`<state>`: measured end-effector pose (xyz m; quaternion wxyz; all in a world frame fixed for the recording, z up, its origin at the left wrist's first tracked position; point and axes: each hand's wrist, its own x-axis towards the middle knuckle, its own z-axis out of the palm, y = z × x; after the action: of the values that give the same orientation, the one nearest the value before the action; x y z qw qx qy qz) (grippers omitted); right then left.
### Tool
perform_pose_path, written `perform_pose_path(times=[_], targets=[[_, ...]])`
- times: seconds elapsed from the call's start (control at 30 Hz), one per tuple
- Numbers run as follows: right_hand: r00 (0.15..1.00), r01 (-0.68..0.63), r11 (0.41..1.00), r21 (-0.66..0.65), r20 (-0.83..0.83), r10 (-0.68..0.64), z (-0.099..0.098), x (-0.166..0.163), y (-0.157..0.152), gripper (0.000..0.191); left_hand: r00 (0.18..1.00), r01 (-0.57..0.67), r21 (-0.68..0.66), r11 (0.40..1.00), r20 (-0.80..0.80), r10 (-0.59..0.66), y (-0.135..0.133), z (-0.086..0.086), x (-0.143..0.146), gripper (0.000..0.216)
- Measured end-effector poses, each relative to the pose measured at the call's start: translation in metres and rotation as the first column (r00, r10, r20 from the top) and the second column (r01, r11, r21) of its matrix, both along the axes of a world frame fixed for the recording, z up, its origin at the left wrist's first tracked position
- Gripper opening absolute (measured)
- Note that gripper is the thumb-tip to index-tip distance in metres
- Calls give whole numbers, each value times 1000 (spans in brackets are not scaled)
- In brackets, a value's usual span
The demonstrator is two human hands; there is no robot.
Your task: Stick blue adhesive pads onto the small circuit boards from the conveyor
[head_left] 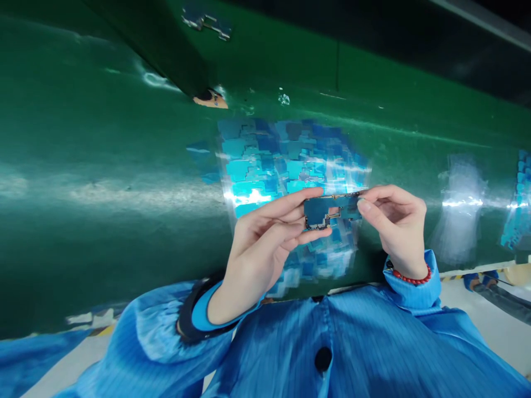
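A small blue circuit board [329, 209] is held above the green table between both hands. My left hand [261, 246] pinches its left end, thumb below and fingers above. My right hand [394, 221] grips the right end with thumb and forefinger; a red bead bracelet circles that wrist. Both arms wear blue coat sleeves, and the left wrist carries a dark strap. Behind the board a dense patch of blue stickers [286, 163] covers the table.
The green table surface [103, 182] fills most of the view, with glare streaks. More blue stickers [516, 210] sit at the far right. A dark green beam [166, 44] crosses the top. A pale floor with a striped edge [468, 276] shows at lower right.
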<state>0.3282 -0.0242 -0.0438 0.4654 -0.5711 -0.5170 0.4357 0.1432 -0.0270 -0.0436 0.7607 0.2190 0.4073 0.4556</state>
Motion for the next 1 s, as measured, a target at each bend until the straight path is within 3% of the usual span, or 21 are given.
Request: perform_pose_path(times=[0.33,1.0], targets=[[1000,-23,997,80,-5,23,4,2,1,10,991,41,89,995,122,-51,-1,4,-1,39],[1000,-13,992,125,-1,13,6,-4,1,18,992,-25,47,999,126,19,-2,6,-1,37]])
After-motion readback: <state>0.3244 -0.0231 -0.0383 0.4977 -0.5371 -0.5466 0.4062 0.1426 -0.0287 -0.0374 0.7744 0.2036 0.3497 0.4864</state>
